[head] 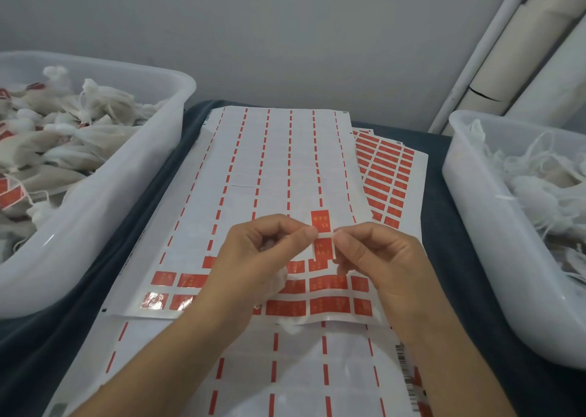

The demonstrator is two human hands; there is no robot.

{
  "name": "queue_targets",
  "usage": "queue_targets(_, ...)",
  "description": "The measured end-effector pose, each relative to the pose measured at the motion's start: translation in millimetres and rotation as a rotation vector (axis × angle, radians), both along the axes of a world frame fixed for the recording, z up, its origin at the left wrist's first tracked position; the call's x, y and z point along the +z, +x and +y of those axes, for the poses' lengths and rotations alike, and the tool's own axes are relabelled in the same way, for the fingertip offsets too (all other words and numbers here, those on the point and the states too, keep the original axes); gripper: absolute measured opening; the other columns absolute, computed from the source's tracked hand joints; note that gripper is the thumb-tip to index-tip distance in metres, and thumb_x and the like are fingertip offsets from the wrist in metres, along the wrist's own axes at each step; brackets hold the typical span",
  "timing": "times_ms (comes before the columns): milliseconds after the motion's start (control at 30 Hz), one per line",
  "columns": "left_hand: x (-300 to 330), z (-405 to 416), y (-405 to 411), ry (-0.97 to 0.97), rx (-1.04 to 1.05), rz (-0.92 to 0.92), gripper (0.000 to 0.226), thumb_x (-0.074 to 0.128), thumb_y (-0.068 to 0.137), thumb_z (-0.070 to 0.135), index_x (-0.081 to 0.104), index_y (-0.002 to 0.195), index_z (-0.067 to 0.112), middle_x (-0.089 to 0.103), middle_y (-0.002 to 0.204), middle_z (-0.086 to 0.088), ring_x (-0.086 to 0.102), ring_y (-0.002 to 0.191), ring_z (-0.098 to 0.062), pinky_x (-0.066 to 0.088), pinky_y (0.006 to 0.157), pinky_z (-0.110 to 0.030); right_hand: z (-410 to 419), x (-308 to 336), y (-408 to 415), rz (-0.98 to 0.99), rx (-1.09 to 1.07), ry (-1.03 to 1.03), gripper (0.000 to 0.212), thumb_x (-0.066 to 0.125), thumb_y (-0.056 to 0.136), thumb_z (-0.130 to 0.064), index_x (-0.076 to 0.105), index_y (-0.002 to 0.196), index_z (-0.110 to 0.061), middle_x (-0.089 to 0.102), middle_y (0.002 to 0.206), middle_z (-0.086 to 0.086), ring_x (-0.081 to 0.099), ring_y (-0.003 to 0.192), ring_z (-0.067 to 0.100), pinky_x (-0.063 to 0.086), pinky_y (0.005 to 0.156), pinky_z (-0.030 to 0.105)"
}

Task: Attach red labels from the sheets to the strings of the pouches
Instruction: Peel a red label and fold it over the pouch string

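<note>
Label: a red label (pixel 321 236) is held upright above the top sheet (pixel 272 175), its white middle band level with both thumbs; one red half stands above the fingers, the other hangs below.
String: too thin to make out; it probably runs across the white band, though I cannot confirm it.
Pouch: a bit of white fabric (pixel 293 328) shows below the hands, partly hidden by the left wrist.
Risk, fold: if the two red halves meet skewed, the sticky faces would likely bond crooked and be hard to part.
Risk, string: if it slips off the band before the fold, the label could close on itself alone.
Risk, fingers: glue may cling to a fingertip and drag the label askew.
Left hand (pixel 263 258): fingers curled, thumb and forefinger pinching the label's left edge.
Right hand (pixel 377 258): fingers curled, thumb and forefinger pinching the right edge.
Surroundings: more sheets on the dark-covered desk (pixel 165 175); left tub (pixel 177 80) holds labelled pouches, right tub (pixel 456 169) unlabelled ones.
</note>
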State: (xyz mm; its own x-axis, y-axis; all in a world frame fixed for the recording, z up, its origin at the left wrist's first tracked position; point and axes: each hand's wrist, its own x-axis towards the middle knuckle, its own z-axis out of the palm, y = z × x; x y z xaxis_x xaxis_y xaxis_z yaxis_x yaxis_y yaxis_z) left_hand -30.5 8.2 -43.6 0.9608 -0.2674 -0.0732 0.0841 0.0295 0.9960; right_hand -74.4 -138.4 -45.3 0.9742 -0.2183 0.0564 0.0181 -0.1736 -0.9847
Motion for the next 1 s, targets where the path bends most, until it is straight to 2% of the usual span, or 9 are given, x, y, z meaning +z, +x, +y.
queue_targets(200, -2, -1, -2, 0.038, -0.005, -0.050, 0.022, 0.059, 0.050, 0.053, 0.070, 0.062, 0.039, 0.067, 0.066, 0.015, 0.061, 0.067, 0.003, 0.043, 0.067, -0.023, 3, -1, -1, -0.053, -0.071, -0.033, 0.020, 0.057, 0.063, -0.046, 0.064, 0.071, -0.028, 0.068, 0.073, -0.020, 0.064, 0.075, -0.001, 0.043, 0.060, -0.001)
queue_targets(367, -3, -3, -2, 0.117, 0.017, -0.081, 0.020, 0.055, 0.047, 0.058, 0.067, 0.051, 0.043, 0.066, 0.065, 0.025, 0.061, 0.070, 0.009, 0.043, 0.057, -0.011, 7, -3, -1, -0.086, -0.145, -0.041, 0.020, 0.057, 0.064, -0.045, 0.062, 0.073, -0.028, 0.067, 0.076, -0.023, 0.063, 0.079, -0.006, 0.041, 0.058, -0.002)
queue_targets(433, -2, -2, -1, 0.179, 0.048, -0.158, 0.021, 0.053, 0.047, 0.063, 0.063, 0.062, 0.051, 0.063, 0.065, 0.033, 0.058, 0.072, 0.015, 0.042, 0.051, -0.005, 5, -4, -1, -0.078, -0.180, -0.011, 0.022, 0.057, 0.064, -0.046, 0.062, 0.074, -0.027, 0.067, 0.075, -0.027, 0.063, 0.079, -0.007, 0.042, 0.057, -0.001)
queue_targets(533, -3, 1, 1, 0.268, 0.105, -0.490, 0.041, 0.057, 0.061, 0.063, 0.052, 0.099, 0.049, 0.060, 0.067, 0.021, 0.057, 0.071, 0.006, 0.041, 0.052, -0.002, 5, -5, -1, -0.051, -0.167, 0.030, 0.023, 0.057, 0.064, -0.046, 0.063, 0.074, -0.027, 0.067, 0.074, -0.026, 0.064, 0.077, -0.005, 0.043, 0.055, 0.000)
queue_targets(633, -10, 3, -1, 0.465, 0.163, -0.980, 0.037, 0.060, 0.075, 0.044, 0.057, 0.109, 0.029, 0.051, 0.079, 0.021, 0.043, 0.070, 0.001, 0.034, 0.056, 0.004, 8, -4, -2, -0.056, -0.137, 0.044, 0.025, 0.055, 0.063, -0.048, 0.064, 0.072, -0.026, 0.069, 0.072, -0.020, 0.065, 0.075, -0.001, 0.041, 0.056, -0.002)
queue_targets(700, -16, 1, -4, 0.501, 0.171, -1.068, 0.034, 0.058, 0.076, 0.038, 0.058, 0.107, 0.024, 0.052, 0.074, 0.010, 0.037, 0.073, 0.001, 0.031, 0.059, 0.004, 9, -2, -3, -0.108, -0.112, 0.020, 0.022, 0.055, 0.064, -0.046, 0.063, 0.070, -0.027, 0.068, 0.070, -0.020, 0.064, 0.075, -0.003, 0.040, 0.057, -0.003)
queue_targets(833, -19, 2, -2, 0.441, 0.160, -1.066, 0.027, 0.057, 0.077, 0.034, 0.056, 0.104, 0.027, 0.044, 0.069, 0.011, 0.036, 0.066, -0.003, 0.029, 0.050, 0.001, 6, -2, -3, -0.250, -0.058, -0.182, 0.009, 0.065, 0.079, -0.037, 0.060, 0.073, -0.033, 0.067, 0.077, -0.022, 0.064, 0.082, -0.002, 0.044, 0.067, 0.001)
queue_targets(900, -19, 2, -1, 0.418, 0.154, -1.049, 0.024, 0.056, 0.079, 0.032, 0.057, 0.102, 0.026, 0.043, 0.068, 0.011, 0.038, 0.064, -0.004, 0.031, 0.050, -0.001, 3, -2, -3, -0.350, -0.072, -0.382, 0.003, 0.059, 0.079, -0.036, 0.057, 0.078, -0.039, 0.067, 0.077, -0.020, 0.062, 0.085, 0.001, 0.045, 0.073, 0.003)
queue_targets(1000, -18, 0, -2, 0.418, 0.117, -1.006, 0.022, 0.054, 0.079, 0.032, 0.058, 0.100, 0.026, 0.042, 0.067, 0.015, 0.038, 0.056, -0.002, 0.032, 0.050, -0.001, 0, -2, -3, -0.485, -0.104, -0.604, 0.005, 0.055, 0.082, -0.036, 0.057, 0.083, -0.032, 0.062, 0.084, -0.021, 0.058, 0.088, 0.003, 0.042, 0.078, 0.002)
